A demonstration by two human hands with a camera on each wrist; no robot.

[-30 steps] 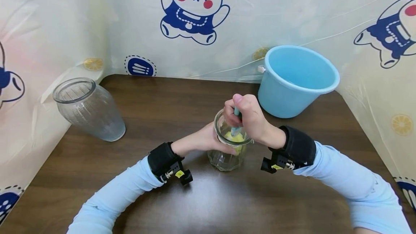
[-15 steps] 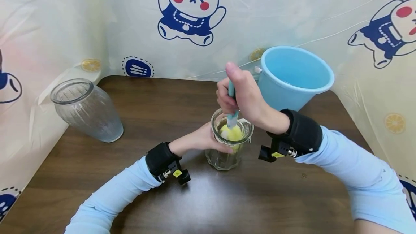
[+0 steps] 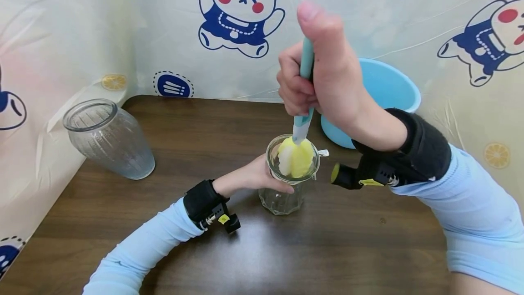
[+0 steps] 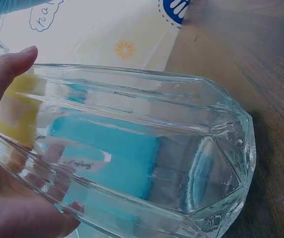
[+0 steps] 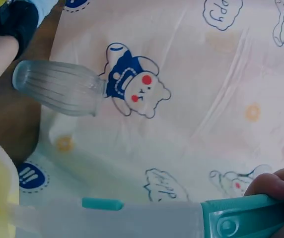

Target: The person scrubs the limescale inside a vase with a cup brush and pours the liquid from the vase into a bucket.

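At frame left stands a ribbed glass vase; at centre the left hand grips a clear, faceted glass jar. A yellow-and-white sponge brush fills its mouth, teal handle clamped in the right hand.

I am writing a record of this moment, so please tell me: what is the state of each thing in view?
Glass jar: upright, no lid on, gripped below the rim by the left hand.
Sponge brush: gripped by the right hand, sponge head in the jar's mouth.
Ribbed vase: upright, open at the top.
Blue bucket: upright, uncovered, partly hidden behind the right hand.
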